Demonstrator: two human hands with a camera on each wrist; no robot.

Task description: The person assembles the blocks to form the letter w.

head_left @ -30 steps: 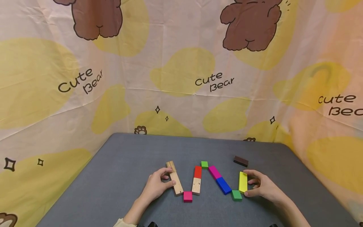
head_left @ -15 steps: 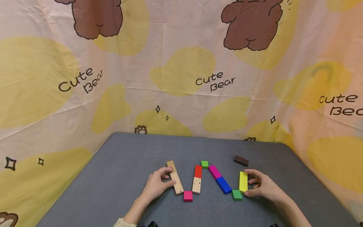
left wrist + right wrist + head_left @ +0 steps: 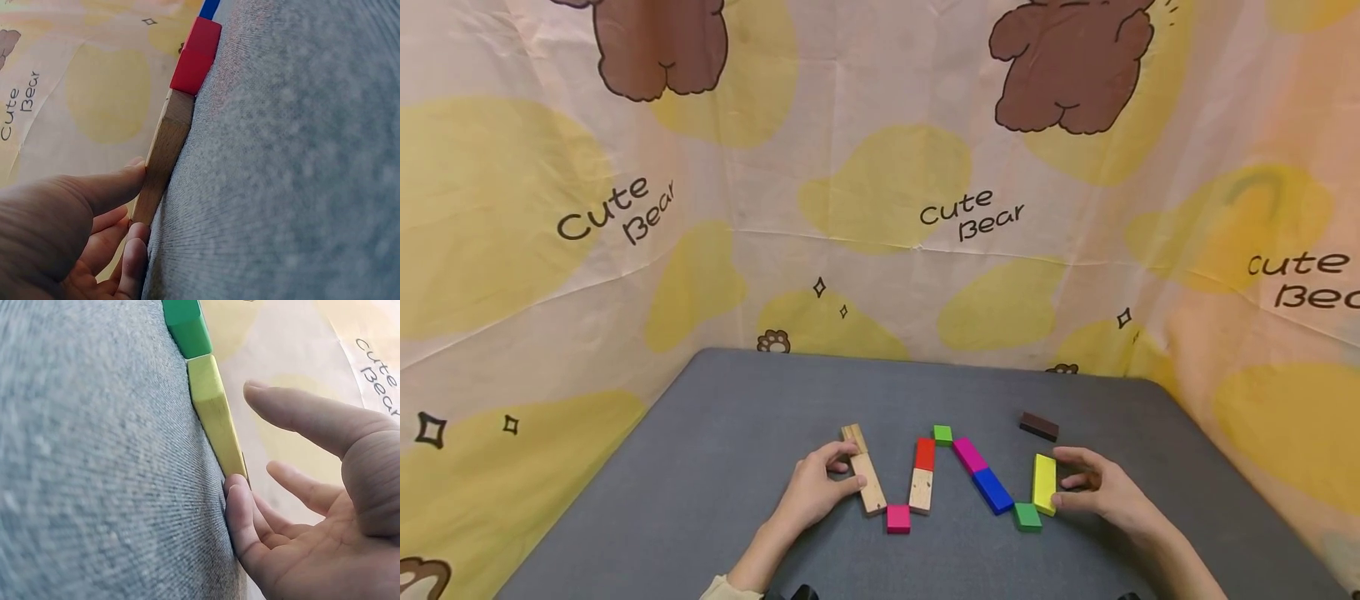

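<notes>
Two hands sit at the ends of the zigzag of blocks, lower centre of the head view. Left hand [image 3: 816,490] pinches the plain wooden block [image 3: 871,492] between thumb and fingers, unchanged from a second ago. Right hand [image 3: 1093,492] has shifted: thumb now off the yellow block [image 3: 1043,483], fingers relaxed, one fingertip touching its far end. Yellow block sits against the green block [image 3: 1027,517]; grip looks released.

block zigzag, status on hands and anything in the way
Left hand pinches the long wooden block. Right hand open, fingertips against the yellow block. Brown block lies apart behind; nothing in the way.
</notes>
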